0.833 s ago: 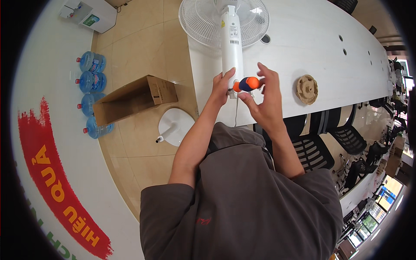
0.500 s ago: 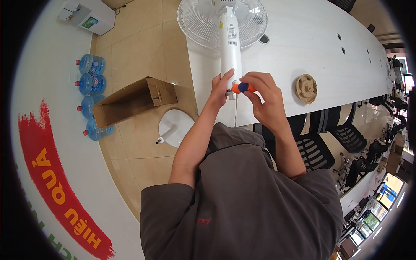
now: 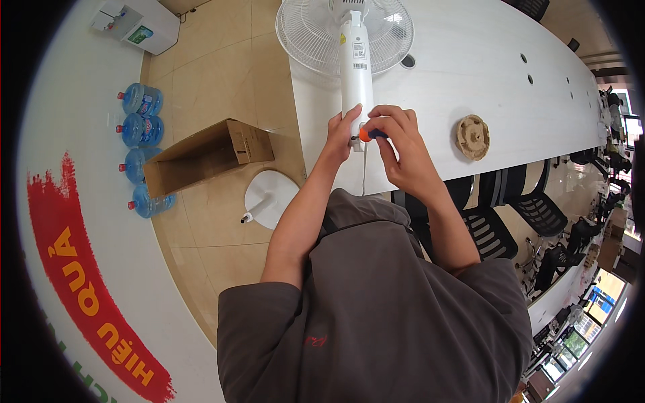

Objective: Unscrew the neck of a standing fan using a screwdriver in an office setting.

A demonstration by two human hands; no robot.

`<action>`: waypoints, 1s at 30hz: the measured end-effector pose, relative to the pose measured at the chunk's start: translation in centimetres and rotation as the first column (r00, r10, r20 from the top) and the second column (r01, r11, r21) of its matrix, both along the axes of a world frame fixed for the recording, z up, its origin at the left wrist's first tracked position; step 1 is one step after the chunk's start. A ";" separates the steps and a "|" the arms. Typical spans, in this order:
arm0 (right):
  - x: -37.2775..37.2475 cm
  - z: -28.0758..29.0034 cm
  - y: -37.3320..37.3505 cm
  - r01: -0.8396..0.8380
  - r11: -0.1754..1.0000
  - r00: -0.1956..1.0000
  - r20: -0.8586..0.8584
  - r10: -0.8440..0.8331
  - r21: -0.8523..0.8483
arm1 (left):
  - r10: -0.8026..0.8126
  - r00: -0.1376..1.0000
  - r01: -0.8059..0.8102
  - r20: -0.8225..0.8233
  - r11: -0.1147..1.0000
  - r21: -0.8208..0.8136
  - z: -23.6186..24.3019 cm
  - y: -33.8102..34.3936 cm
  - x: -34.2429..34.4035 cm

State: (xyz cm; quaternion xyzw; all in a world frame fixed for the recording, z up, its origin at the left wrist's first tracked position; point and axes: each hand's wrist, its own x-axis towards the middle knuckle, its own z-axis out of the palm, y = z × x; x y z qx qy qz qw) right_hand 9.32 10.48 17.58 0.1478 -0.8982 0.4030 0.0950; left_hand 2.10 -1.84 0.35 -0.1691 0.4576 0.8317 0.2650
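Bright, even indoor light, soft shadows, sharp centre; fisheye bends edges into a black rim.

— What did you change with the screwdriver [image 3: 371,134]?

— You brought it in. Its orange and blue handle stood clear between your hands; now your right hand [image 3: 402,149] closes over it and only the orange end shows.

— And the tip?

— It now sits against the near end of the fan's white column [image 3: 355,74], beside your left hand [image 3: 340,132].

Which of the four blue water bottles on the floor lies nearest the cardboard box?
The lowest water bottle, right beside the cardboard box; the others lie farther up.
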 end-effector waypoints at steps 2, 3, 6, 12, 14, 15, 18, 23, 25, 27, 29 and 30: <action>0.1 0.2 0.0 -0.068 0.998 0.998 0.017 0.068 0.009 | -0.005 1.000 0.005 -0.003 1.000 0.021 0.2 0.0 0.0; 0.1 -0.1 -0.3 0.027 0.999 1.000 -0.003 -0.027 0.030 | -0.006 1.000 0.006 -0.004 1.000 0.023 0.2 0.0 0.1; 0.1 -0.4 -1.1 0.189 0.982 0.981 0.047 -0.188 -0.007 | -0.019 1.000 0.019 0.007 1.000 -0.006 1.7 0.4 0.2; -0.2 -1.3 -0.2 0.116 0.993 0.984 0.141 -0.110 -0.037 | 0.001 1.000 -0.001 -0.010 1.000 -0.021 0.9 0.1 0.0; -0.3 -1.1 0.0 0.022 1.000 0.997 0.069 -0.023 0.012 | -0.010 1.000 0.010 -0.007 1.000 -0.009 0.8 0.1 0.0; -0.3 -0.8 -0.2 0.043 0.999 0.999 0.017 -0.043 0.010 | -0.012 1.000 0.012 -0.006 1.000 -0.009 0.7 0.2 0.0; -0.2 -0.6 -1.1 0.149 0.989 0.988 0.044 -0.149 -0.003 | 0.003 1.000 -0.002 -0.030 0.999 0.049 0.4 0.3 0.0; -0.4 -0.3 -1.7 0.270 0.963 0.925 0.283 -0.255 -0.017 | -0.036 0.999 0.036 0.002 0.999 0.001 0.2 0.1 -0.1; -0.8 -0.8 -0.7 0.004 0.998 1.000 -0.013 -0.003 0.059 | -0.017 1.000 0.017 -0.010 1.000 0.025 -0.2 0.1 0.0; -0.7 -0.3 -0.4 -0.078 0.994 0.997 -0.002 0.078 0.079 | 0.005 1.000 -0.004 -0.019 0.999 0.051 -0.8 0.0 0.1; -0.7 -0.1 -0.6 -0.153 0.983 0.988 0.011 0.153 0.099 | -0.012 0.997 0.017 -0.077 0.997 0.076 -1.0 -0.2 0.0; -0.8 -0.3 -0.9 -0.047 0.993 0.998 -0.044 0.052 0.105 | -0.011 0.997 0.017 -0.077 0.997 0.076 -1.1 -0.2 0.0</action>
